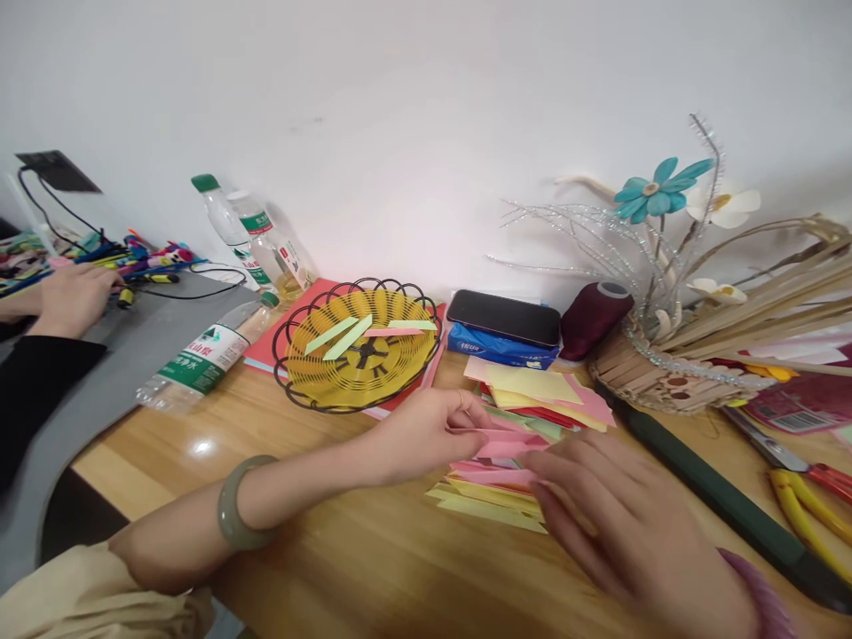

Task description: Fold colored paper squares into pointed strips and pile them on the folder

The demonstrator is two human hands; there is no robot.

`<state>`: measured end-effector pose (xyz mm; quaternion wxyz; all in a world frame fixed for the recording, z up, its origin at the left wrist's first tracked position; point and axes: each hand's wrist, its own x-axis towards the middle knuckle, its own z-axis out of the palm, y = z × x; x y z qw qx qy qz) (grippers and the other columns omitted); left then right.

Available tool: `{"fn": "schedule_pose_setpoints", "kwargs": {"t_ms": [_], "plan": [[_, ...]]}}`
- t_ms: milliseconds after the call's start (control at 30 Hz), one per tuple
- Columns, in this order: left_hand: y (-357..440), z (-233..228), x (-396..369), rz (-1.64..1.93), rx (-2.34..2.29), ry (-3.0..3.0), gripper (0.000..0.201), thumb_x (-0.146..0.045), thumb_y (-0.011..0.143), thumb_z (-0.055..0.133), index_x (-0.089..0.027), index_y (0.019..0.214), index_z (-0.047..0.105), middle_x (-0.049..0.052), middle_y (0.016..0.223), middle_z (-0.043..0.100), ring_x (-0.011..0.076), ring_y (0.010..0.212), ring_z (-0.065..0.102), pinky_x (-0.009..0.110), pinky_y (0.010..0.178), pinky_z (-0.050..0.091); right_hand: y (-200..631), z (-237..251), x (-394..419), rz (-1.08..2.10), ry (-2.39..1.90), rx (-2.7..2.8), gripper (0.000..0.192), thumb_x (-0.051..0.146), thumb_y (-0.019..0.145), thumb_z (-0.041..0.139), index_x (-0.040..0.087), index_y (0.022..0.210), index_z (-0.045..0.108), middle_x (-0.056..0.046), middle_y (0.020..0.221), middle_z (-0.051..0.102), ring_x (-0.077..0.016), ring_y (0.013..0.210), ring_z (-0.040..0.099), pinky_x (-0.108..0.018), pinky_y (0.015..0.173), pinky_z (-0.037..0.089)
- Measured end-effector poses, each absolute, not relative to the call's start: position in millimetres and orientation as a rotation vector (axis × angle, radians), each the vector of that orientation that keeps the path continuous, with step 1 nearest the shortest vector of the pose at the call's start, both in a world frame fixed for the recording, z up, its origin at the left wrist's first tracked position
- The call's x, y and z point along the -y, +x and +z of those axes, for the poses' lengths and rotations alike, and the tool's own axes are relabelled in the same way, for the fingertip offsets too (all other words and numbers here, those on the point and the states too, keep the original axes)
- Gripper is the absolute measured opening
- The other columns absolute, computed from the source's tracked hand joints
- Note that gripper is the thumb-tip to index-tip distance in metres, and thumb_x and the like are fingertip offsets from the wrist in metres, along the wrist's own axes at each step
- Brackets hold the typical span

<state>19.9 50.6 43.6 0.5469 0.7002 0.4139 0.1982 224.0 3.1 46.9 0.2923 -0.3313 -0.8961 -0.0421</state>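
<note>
My left hand point(439, 433), wearing a ring, is closed in a pinch on a piece of pink paper point(509, 441) low over the table. Opposite it, my right hand point(609, 506) has its fingers closed at the right end of the pink paper; its fingertips are partly hidden. Under and in front of both hands lie yellow paper strips point(489, 508), stacked unevenly with other coloured ones. Just behind them is a loose pile of coloured paper point(532, 382). A yellow woven basket point(399, 368) with a black looped rim holds several light green and pink strips.
A black phone point(504, 317) rests on a blue packet point(496, 344), beside a maroon thread spool point(595, 319). At right are a dark green long tool point(719, 488), scissors point(799, 497) and a flower arrangement point(685, 373). A bottle point(206, 359) lies left, near another person's hand point(76, 297).
</note>
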Motion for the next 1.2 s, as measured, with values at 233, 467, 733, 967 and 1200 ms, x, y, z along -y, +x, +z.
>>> {"fn": "schedule_pose_setpoints", "kwargs": {"t_ms": [233,467,733,967,1200], "plan": [[19,53,-46,0.353,-0.792,1.512,0.022,-0.012,0.081,0.047,-0.014,0.087,0.069,-0.001,0.075,0.066,0.0084,0.062,0.057,0.016,0.056,0.042,226,35,-3,-0.262,-0.849,2.492,0.026,0.013,0.092,0.030,0.014,0.099,0.055,-0.003,0.068,0.055,-0.0157,0.061,0.044,-0.030,0.055,0.035],[19,60,-34,0.411,-0.746,1.848,0.020,-0.020,0.086,0.051,-0.019,0.095,0.069,0.002,0.098,0.068,0.0165,0.095,0.058,0.025,0.085,0.043,218,33,-5,-0.057,-0.972,2.486,0.018,0.017,0.089,0.038,0.016,0.084,0.055,-0.005,0.070,0.057,-0.0172,0.063,0.051,-0.029,0.054,0.041],[18,30,-19,0.429,-0.723,1.408,0.018,-0.020,0.085,0.046,-0.017,0.093,0.062,0.001,0.089,0.065,0.0133,0.081,0.059,0.022,0.072,0.045,207,21,12,-0.046,-1.048,2.539,0.043,0.044,0.092,0.029,0.011,0.110,0.050,-0.008,0.078,0.061,-0.0205,0.066,0.059,-0.033,0.054,0.050],[20,20,-12,0.480,-0.766,1.032,0.012,-0.026,0.076,0.057,-0.015,0.078,0.051,-0.001,0.068,0.059,0.0095,0.061,0.058,0.022,0.061,0.046,208,11,21,0.303,-1.295,2.493,0.023,0.030,0.092,0.036,0.022,0.093,0.057,-0.005,0.086,0.058,-0.0173,0.074,0.059,-0.030,0.060,0.050],[11,30,-17,0.527,-0.896,1.410,0.019,-0.017,0.077,0.053,-0.014,0.093,0.062,0.004,0.086,0.065,0.0128,0.074,0.060,0.024,0.069,0.048,218,31,19,0.432,-1.264,2.444,0.028,0.026,0.093,0.033,0.021,0.081,0.057,-0.002,0.077,0.060,-0.0128,0.065,0.059,-0.024,0.059,0.048]]}}
